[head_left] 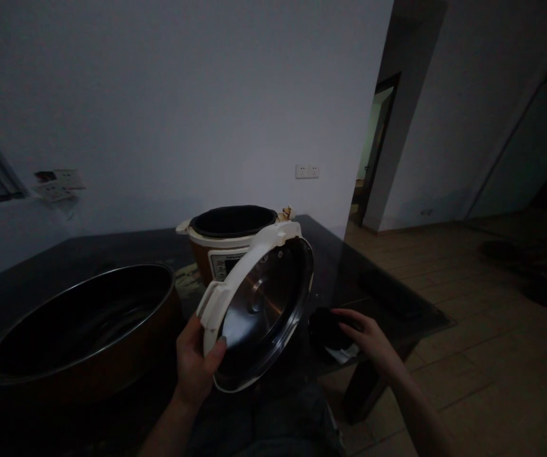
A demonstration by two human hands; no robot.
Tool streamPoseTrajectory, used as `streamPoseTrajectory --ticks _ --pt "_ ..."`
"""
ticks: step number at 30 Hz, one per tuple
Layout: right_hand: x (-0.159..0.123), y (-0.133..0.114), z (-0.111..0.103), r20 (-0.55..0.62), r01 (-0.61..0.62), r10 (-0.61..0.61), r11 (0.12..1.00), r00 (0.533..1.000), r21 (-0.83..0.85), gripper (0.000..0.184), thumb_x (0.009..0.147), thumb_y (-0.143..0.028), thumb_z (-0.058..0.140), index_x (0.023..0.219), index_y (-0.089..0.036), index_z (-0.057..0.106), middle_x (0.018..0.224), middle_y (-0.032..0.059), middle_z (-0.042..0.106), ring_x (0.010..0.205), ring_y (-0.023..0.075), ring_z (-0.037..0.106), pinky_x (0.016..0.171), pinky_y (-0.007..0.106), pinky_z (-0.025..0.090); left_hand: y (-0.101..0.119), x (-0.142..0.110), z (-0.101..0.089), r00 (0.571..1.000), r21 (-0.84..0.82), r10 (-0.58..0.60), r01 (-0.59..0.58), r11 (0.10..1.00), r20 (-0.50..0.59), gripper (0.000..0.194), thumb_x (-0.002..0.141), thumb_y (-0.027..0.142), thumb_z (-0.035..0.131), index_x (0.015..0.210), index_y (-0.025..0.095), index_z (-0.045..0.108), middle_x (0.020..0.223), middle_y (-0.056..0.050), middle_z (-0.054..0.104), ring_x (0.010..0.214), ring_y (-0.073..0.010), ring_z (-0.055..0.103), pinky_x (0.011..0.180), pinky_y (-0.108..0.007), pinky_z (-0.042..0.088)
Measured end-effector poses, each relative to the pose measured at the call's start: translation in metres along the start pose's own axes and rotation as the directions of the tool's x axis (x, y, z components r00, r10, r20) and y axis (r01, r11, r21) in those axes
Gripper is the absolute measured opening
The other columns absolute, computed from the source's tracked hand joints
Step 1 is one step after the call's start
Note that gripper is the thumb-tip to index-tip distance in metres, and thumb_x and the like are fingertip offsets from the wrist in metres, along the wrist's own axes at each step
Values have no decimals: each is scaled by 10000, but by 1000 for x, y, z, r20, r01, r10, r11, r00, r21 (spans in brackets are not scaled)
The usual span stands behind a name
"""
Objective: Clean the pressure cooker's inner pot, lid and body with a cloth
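The scene is dimly lit, and much detail on the dark tabletop (333, 257) is swallowed by shadow. A paler, greenish light is seen through the doorway (373, 134). Soft highlights are thrown back by the steel underside of the lid (257, 308). The wall (207, 108) is rendered in muted blue-grey, and lines toward the edges are slanted by wide-angle distortion.

In front of the cooker (200, 258), you have a lid (257, 298) with a polished, reflective metal inner face and a smooth, plastic-looking rim. The cooker's collar and front panel look like plastic to you too. Left of the cooker, your pan (154, 339) has a slick, faintly glossy inside and a thin, shiny edge. Beneath the cooker, your tabletop (333, 279) is smooth with a low sheen. The wall (207, 114) behind the cooker looks matt.
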State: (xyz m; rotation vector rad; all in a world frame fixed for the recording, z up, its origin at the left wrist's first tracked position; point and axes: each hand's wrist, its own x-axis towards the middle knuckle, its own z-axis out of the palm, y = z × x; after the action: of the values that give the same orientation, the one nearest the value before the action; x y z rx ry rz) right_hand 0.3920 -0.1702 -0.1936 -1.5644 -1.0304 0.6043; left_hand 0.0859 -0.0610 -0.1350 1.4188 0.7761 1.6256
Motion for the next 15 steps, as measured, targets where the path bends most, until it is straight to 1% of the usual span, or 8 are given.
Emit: streamPoseTrajectory --ticks 4,7,9,11,13,15 --pt "-3 -4 8 79 -11 14 999 997 -45 332 625 -327 684 926 -199 746 1022 91 733 1017 290 643 942 438 458 -5 -1 -6 986 89 144 -151 984 79 474 545 513 718 852 152 717 846 -81 712 882 -300 658 793 -369 522" --pt "-7 -15 4 127 -21 26 999 992 -44 284 631 -333 699 885 -213 747 986 76 735 985 284 645 906 413 473 -6 -2 -7 971 112 197 -213 971 138 524 600 559 675 920 147 718 897 -107 714 897 -305 661 841 -398 514" --pt "-14 -26 1 156 -36 38 999 987 -18 254 649 -355 711 862 -220 746 961 67 730 969 277 641 880 391 476 -6 -1 -6 965 106 196 -216 971 173 548 625 561 662 978 145 712 929 -116 714 926 -312 656 891 -420 492" --pt "-27 -36 4 214 -58 50 998 975 32 229 677 -379 710 844 -226 749 937 60 723 956 268 635 865 375 473 -7 2 -4 964 80 177 -196 977 199 559 637 548 665 1022 144 703 961 -118 714 966 -318 649 904 -417 485" --pt "-44 -43 18 319 -74 37 992 947 103 216 719 -391 690 852 -235 758 949 58 713 959 256 626 875 369 460 -7 7 -1 963 50 149 -164 985 223 565 635 535 674 1039 141 700 1002 -121 711 1010 -323 637 908 -405 483" --pt "-61 -46 40 422 -94 5 977 907 192 219 759 -387 662 893 -247 764 1004 58 701 984 248 616 905 373 441 -6 12 2 959 17 149 -158 987 242 550 629 519 688 1033 146 703 1019 -117 711 1032 -321 631 913 -388 478"
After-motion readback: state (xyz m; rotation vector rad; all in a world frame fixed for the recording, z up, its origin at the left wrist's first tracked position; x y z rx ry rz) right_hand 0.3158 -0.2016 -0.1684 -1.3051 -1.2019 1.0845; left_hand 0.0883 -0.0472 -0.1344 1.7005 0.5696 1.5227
